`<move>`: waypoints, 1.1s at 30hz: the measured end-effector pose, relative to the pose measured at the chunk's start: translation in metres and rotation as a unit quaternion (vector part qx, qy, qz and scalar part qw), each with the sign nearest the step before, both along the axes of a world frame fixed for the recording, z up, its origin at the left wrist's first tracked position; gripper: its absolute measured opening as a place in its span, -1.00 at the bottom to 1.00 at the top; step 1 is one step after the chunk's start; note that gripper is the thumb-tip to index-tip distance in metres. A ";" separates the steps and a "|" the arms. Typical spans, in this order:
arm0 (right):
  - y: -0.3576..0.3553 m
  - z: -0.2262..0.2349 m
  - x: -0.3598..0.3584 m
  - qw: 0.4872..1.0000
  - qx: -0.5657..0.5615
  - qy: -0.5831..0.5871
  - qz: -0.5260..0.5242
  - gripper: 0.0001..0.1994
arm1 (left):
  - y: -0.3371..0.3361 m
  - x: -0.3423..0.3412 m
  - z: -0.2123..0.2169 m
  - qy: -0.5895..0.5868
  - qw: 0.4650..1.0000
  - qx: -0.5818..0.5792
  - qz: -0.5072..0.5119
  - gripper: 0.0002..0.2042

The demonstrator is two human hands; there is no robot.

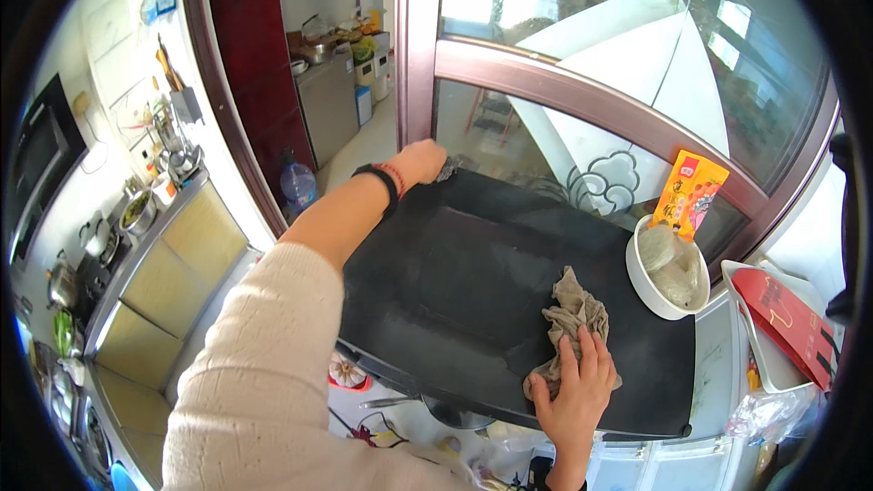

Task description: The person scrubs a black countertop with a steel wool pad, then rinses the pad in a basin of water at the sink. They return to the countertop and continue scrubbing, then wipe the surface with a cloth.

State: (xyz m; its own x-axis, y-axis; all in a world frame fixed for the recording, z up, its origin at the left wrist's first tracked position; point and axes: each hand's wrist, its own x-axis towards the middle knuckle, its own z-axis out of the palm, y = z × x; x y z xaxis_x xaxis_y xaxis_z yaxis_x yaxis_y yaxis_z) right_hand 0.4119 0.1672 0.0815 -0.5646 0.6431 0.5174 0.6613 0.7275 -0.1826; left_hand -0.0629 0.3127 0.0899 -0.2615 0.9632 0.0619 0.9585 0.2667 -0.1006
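Observation:
My left hand (423,162) reaches across to the far left corner of a black tabletop (436,282). Its fingers are closed on a crumpled, greyish, plastic-looking bundle (446,169), partly hidden by the hand. On the tabletop's near right side, my right hand (580,391) presses down on a bunched grey-brown cloth (575,309), with cloth between thumb and fingers. Faint pale smears show on the black surface. At the right end stands a white bowl (668,305) with a clear plastic bag (673,264) in it, and an orange packet (691,191) stands upright at its far rim.
A glass door (582,91) with a brown frame rises behind the tabletop. To the right sit a white tray (759,345) and a red bag (787,318). Kitchen counters with pots (136,214) line the left. A water jug (297,184) stands by the doorway. Garlic (346,371) lies below the tabletop.

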 end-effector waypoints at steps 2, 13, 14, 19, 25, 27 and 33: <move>0.000 -0.001 -0.001 1.000 0.003 0.004 0.012 -0.41 | 0.001 -0.006 0.006 0.041 0.998 -0.050 -0.015 -0.81; 0.001 -0.004 0.007 1.000 -0.008 -0.001 0.006 -0.41 | -0.176 0.019 0.017 -0.155 0.955 -0.058 -0.244 -0.51; 0.000 -0.003 0.006 1.000 -0.009 -0.004 0.005 -0.42 | -0.191 0.020 0.011 -0.137 0.957 -0.042 -0.250 -0.50; 0.002 -0.001 0.002 1.000 -0.017 -0.009 0.000 -0.42 | -0.161 0.009 0.004 -0.136 0.964 0.025 -0.227 -0.51; 0.003 -0.003 0.001 1.000 -0.005 -0.020 0.004 -0.40 | -0.067 -0.037 -0.005 -0.038 0.987 0.056 -0.143 -0.65; 0.004 -0.002 -0.003 1.000 -0.010 -0.022 -0.001 -0.40 | -0.050 -0.031 -0.001 -0.026 0.992 0.051 -0.114 -0.65; 0.003 -0.008 0.003 1.000 0.004 -0.028 -0.001 -0.40 | -0.109 0.016 0.001 -0.115 0.978 0.030 -0.174 -0.59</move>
State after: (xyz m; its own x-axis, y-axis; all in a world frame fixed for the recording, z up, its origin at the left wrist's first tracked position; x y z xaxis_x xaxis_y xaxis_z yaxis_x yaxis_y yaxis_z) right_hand 0.4150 0.1706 0.0732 -0.5915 0.6407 0.4894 0.6720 0.7272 -0.1399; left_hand -0.0472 0.2039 0.0907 0.0680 0.9928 0.0991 0.9877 -0.0810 0.1340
